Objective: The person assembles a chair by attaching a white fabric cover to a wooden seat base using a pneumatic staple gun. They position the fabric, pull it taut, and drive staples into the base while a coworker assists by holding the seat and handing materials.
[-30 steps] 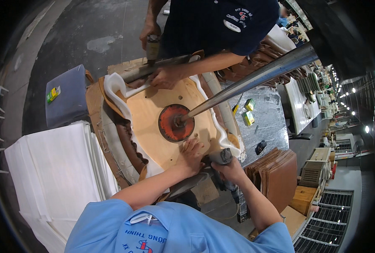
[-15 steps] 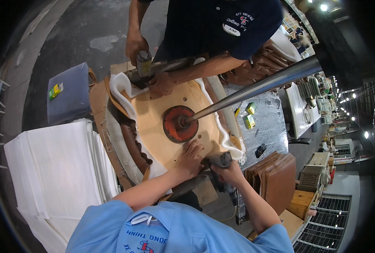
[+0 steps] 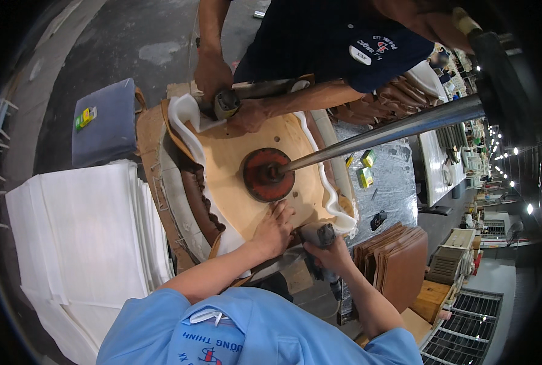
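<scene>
A pale wooden panel [image 3: 228, 173] lies in a padded seat or back with white foam [image 3: 184, 115] and a wrinkled brown cover [image 3: 196, 194] around its edges. A red round press plate [image 3: 252, 176] on a metal rod [image 3: 398, 129] rests on the panel's middle. My left hand [image 3: 275, 231] lies on the panel's near edge, fingers stretched toward the plate. My right hand [image 3: 328, 252] is wrapped round a staple gun [image 3: 315, 233], its nose at the near edge by my left hand. Across from me, a co-worker's hand [image 3: 213, 79] holds another staple gun [image 3: 226, 104] at the far edge.
White sheets [image 3: 82, 225] are stacked at the left, near a grey-blue cushion [image 3: 103, 121] bearing a small box. On the right, a wrapped table [image 3: 383, 188] carries yellow-green boxes [image 3: 366, 177]. Brown leather pieces [image 3: 392, 258] stand in a stack near my right forearm.
The co-worker's staple gun has shifted right and tilted along the far edge. The whole view has shifted slightly. My hands keep nearly the same places on the near edge.
</scene>
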